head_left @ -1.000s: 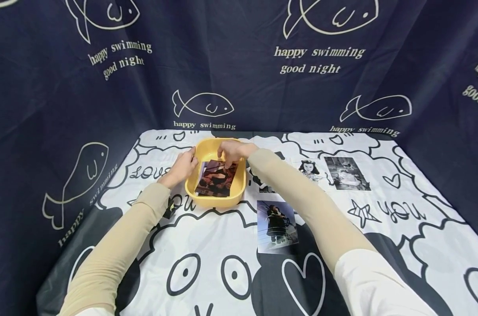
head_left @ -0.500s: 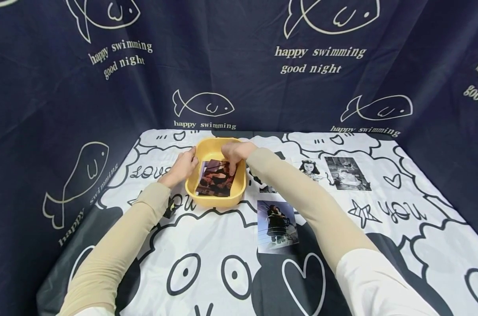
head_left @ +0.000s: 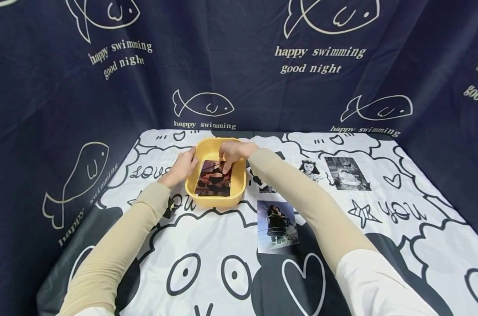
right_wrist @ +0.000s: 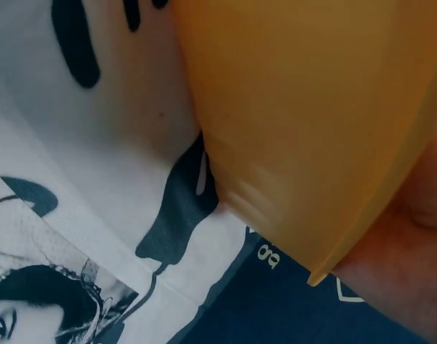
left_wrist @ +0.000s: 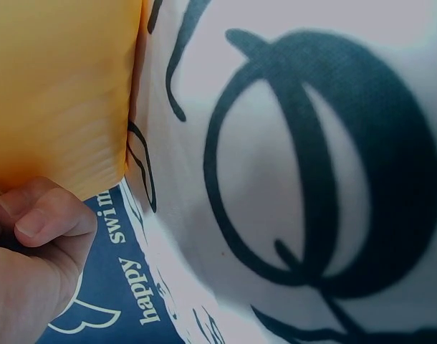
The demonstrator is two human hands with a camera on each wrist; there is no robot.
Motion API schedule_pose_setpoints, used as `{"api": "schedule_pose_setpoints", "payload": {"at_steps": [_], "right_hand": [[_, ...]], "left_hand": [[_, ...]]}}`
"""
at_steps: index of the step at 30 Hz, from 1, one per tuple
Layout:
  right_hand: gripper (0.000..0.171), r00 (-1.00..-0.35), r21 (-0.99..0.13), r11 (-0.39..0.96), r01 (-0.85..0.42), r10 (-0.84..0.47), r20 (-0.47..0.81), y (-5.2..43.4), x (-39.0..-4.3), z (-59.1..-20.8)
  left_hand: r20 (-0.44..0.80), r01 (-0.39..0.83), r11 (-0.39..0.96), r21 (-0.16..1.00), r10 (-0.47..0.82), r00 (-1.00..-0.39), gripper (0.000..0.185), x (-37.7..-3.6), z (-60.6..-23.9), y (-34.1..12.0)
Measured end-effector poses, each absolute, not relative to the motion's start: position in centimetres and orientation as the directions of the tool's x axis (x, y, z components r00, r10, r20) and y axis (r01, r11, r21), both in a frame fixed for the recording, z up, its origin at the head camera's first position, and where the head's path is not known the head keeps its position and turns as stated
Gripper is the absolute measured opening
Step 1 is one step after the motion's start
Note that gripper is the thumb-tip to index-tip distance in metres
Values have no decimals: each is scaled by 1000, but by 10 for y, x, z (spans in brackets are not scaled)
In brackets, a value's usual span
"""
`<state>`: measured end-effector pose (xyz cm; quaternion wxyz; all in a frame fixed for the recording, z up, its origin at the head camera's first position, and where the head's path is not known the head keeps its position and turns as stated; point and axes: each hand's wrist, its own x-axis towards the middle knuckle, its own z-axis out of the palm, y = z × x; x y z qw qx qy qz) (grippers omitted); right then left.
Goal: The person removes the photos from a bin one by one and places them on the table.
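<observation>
A yellow plastic basin (head_left: 239, 201) stands on the patterned cloth. My left hand (head_left: 182, 166) grips its left rim, and in the left wrist view that hand's curled fingers (left_wrist: 34, 218) show against the basin wall. My right hand (head_left: 233, 153) reaches over the right side into the basin. Its thumb rests on the upper right of a dark reddish photo (head_left: 213, 182) that lies on the basin's floor, while the other fingers point down behind it. In the right wrist view the basin's outer wall (right_wrist: 304, 115) hides most of the right hand.
A colour photo (head_left: 276, 224) of a couple lies right of the basin. Two black-and-white photos, a woman's portrait (head_left: 311, 169) and a room scene (head_left: 346, 173), lie farther right. Another photo (head_left: 267, 188) is partly under the right arm. A dark blue curtain (head_left: 255, 96) hangs behind.
The dark reddish photo has shifted slightly left and straightened in the basin. My right hand has moved a little over it, its thumb now farther left. The left hand has stayed on the rim.
</observation>
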<state>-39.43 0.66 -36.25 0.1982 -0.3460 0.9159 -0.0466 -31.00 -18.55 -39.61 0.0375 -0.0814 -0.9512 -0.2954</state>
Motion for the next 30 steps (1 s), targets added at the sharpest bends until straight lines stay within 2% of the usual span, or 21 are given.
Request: {"api": "schedule_pose_setpoints", "payload": {"at_steps": [17,30], "right_hand": [[53,-657,-273,718,-640,-696,-288,3,-393,-373],[58,-637,-344,696,-631,-717,-283,2,-392,-374]], "left_hand": [[155,212,826,522,152,-976,53,-310,-399,-186],[142,196,814,547,141,-980,50,-309,-397,-186]]}}
